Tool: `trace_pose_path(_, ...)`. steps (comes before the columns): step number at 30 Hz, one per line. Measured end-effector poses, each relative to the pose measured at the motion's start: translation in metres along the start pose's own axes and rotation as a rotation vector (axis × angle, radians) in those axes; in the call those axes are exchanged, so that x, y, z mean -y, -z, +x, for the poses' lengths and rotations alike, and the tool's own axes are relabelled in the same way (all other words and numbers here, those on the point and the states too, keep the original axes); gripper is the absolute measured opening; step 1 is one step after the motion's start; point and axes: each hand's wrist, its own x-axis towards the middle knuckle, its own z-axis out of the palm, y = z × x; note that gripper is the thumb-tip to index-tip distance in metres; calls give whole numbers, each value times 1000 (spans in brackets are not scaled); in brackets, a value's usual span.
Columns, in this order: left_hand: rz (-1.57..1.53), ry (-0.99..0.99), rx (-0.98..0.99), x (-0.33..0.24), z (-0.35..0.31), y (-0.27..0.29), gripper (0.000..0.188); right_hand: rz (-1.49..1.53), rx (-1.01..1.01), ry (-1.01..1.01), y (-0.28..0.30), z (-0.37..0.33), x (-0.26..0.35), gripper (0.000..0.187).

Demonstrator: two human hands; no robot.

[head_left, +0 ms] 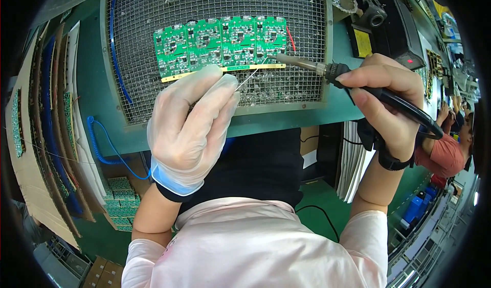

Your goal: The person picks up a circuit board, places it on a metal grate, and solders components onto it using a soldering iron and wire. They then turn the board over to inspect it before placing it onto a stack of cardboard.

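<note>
A green circuit board panel (238,38) made of several joined boards lies on a metal mesh (138,48), its yellowish strip toward me. My left hand (192,119), in a thin translucent glove, pinches a length of solder wire (250,76) and rests by the panel's near edge. The wire's far end reaches the rightmost board. In my bare right hand (386,96) is a soldering iron (307,64), gripped like a pen. Its tip points left, close to the wire's end over that same board; whether they touch I cannot tell.
Right of the mesh stand a black soldering station (394,25) and a yellow sponge (362,43). A blue coiled cord (97,145) hangs at the left. Stacked cardboard sheets (36,129) and circuit boards (121,203) are farther left. Another person (444,152) is at far right.
</note>
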Motion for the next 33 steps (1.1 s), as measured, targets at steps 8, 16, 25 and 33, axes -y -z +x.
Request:
trace_pose_path(8, 12, 8, 8, -1, -1, 0, 33, -69, -28, -41, -5, 0, 11, 23)
trace_pose_path(16, 7, 10, 1, 0, -2, 0, 33, -77, -28, 7, -5, 1, 15, 23)
trace_pose_path(25, -11, 44, 21, -2, -4, 3, 34, -140, -31, -8, -7, 4, 25, 23)
trace_pose_path(33, -67, 99, 20, -4, -12, 5, 33, -105, -17, -57, -3, 9, 29, 24)
